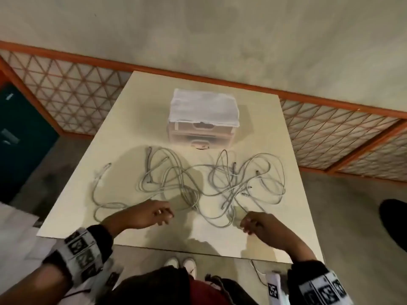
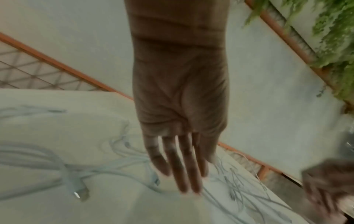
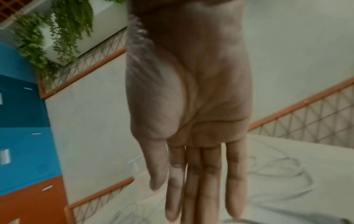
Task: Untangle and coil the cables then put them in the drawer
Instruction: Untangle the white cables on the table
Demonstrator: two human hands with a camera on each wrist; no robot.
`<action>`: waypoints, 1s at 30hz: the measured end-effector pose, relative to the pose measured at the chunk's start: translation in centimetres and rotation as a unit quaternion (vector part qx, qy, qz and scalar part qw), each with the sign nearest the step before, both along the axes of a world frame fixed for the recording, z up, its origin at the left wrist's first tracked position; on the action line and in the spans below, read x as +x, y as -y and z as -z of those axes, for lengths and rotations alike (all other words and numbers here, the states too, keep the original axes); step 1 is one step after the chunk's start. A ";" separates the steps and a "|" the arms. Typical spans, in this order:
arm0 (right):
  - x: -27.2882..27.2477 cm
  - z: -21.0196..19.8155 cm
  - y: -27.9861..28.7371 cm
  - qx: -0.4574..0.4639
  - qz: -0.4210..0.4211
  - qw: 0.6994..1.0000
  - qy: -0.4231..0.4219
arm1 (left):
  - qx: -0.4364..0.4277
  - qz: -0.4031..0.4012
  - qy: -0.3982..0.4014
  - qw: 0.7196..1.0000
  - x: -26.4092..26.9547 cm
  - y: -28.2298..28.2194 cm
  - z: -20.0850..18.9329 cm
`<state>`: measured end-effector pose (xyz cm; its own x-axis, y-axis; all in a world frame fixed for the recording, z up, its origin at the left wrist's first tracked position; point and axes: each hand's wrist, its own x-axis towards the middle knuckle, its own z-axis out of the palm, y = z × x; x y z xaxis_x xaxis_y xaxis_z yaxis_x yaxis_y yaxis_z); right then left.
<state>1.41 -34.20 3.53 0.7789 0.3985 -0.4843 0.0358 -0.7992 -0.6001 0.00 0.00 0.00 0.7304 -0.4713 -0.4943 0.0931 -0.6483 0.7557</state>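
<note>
A tangle of grey-white cables (image 1: 198, 183) sprawls across the middle of the cream table (image 1: 136, 119). Behind it stands a clear plastic drawer unit (image 1: 201, 135) with a white cloth on top; its drawers look closed. My left hand (image 1: 163, 213) hovers over the near edge of the tangle, fingers straight and holding nothing (image 2: 182, 174). My right hand (image 1: 247, 223) hovers at the tangle's near right side, fingers also extended and empty (image 3: 201, 189). Cable ends with plugs (image 2: 80, 193) lie under the left hand.
The table's near edge (image 1: 176, 249) is just in front of my body and shoes. An orange-framed lattice railing (image 1: 330, 137) runs behind and to both sides. A blue cabinet (image 1: 19, 133) stands at the left, and a dark object (image 1: 394, 221) lies on the floor at the right.
</note>
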 end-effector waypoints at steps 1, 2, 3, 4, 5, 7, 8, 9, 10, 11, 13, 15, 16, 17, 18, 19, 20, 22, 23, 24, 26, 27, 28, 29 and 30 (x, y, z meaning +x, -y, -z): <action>1.0 0.6 -0.9 0.012 -0.006 1.000 0.021 | 0.008 -0.019 0.049 0.999 0.7 0.7 0.9; 1.7 0.5 -2.0 0.009 -0.013 0.999 0.034 | 0.026 -0.046 0.089 0.995 1.3 1.2 1.2; 2.4 1.1 -3.1 0.016 -0.024 0.999 0.033 | 0.044 -0.061 0.125 0.989 1.8 1.6 1.9; 3.1 1.3 -4.5 0.018 -0.036 0.999 0.029 | 0.073 -0.073 0.152 0.983 2.3 2.0 2.2; 3.5 2.1 -5.7 0.027 -0.050 0.998 0.024 | 0.104 -0.095 0.166 0.976 2.6 1.8 3.1; 4.2 3.2 -7.7 0.037 -0.078 0.996 0.026 | 0.159 -0.128 0.179 0.962 2.9 1.0 4.6; 4.6 3.8 -8.7 0.040 -0.093 0.994 0.030 | 0.183 -0.121 0.182 0.959 2.8 0.3 5.4; 5.0 4.1 -9.7 0.046 -0.103 0.993 0.041 | 0.190 -0.106 0.197 0.956 2.8 0.1 6.0; 5.2 4.4 -10.8 0.046 -0.112 0.991 0.050 | 0.192 -0.093 0.211 0.954 2.6 0.1 6.4; 5.5 4.9 -11.7 0.050 -0.113 0.991 0.056 | 0.194 -0.084 0.228 0.950 2.5 0.2 6.4; 5.7 5.5 -12.9 0.055 -0.111 0.991 0.056 | 0.214 -0.087 0.254 0.939 2.2 0.6 5.7; 5.7 5.7 -13.8 0.059 -0.111 0.990 0.065 | 0.205 -0.094 0.252 0.941 2.1 1.2 4.7; 5.7 5.7 -14.0 0.067 -0.111 0.989 0.074 | 0.193 -0.107 0.265 0.938 2.2 1.5 4.2; 5.8 5.5 -14.2 0.081 -0.104 0.987 0.088 | 0.162 -0.133 0.288 0.934 2.4 1.7 3.5; 6.0 5.2 -14.5 0.091 -0.098 0.986 0.098 | 0.118 -0.155 0.301 0.933 2.6 2.0 2.7; 6.3 4.9 -14.7 0.103 -0.090 0.985 0.108 | 0.066 -0.183 0.294 0.936 2.8 2.5 1.6; 6.6 4.5 -14.9 0.115 -0.082 0.983 0.114 | 0.010 -0.212 0.281 0.936 3.2 2.9 0.6; 7.1 3.7 -15.7 0.114 -0.054 0.984 0.130 | -0.086 -0.234 0.266 0.931 4.0 3.9 -1.7; 7.3 3.5 -16.1 0.109 -0.040 0.984 0.138 | -0.121 -0.238 0.266 0.926 4.3 4.1 -2.7; 7.4 3.2 -16.3 0.118 -0.029 0.983 0.140 | -0.153 -0.247 0.269 0.918 4.6 4.3 -3.6; 7.5 2.7 -16.7 0.171 -0.005 0.976 0.136 | -0.203 -0.259 0.285 0.900 5.1 4.1 -5.1; 7.7 2.6 -16.7 0.189 0.002 0.973 0.134 | -0.227 -0.267 0.291 0.890 5.3 3.9 -5.6; 7.9 2.2 -16.7 0.195 0.000 0.971 0.135 | -0.250 -0.274 0.297 0.880 5.6 3.7 -6.1; 8.2 2.2 -16.7 0.187 -0.013 0.973 0.137 | -0.271 -0.285 0.296 0.871 5.7 3.6 -6.5; 8.6 2.1 -16.6 0.173 -0.037 0.974 0.140 | -0.288 -0.299 0.298 0.860 5.9 3.4 -6.9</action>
<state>9.97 -17.58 1.43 0.8237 0.5608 -0.0837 0.2875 -0.5403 -0.7909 5.93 -3.45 6.90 0.9699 0.0350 0.2409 -0.2352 -0.1208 0.9644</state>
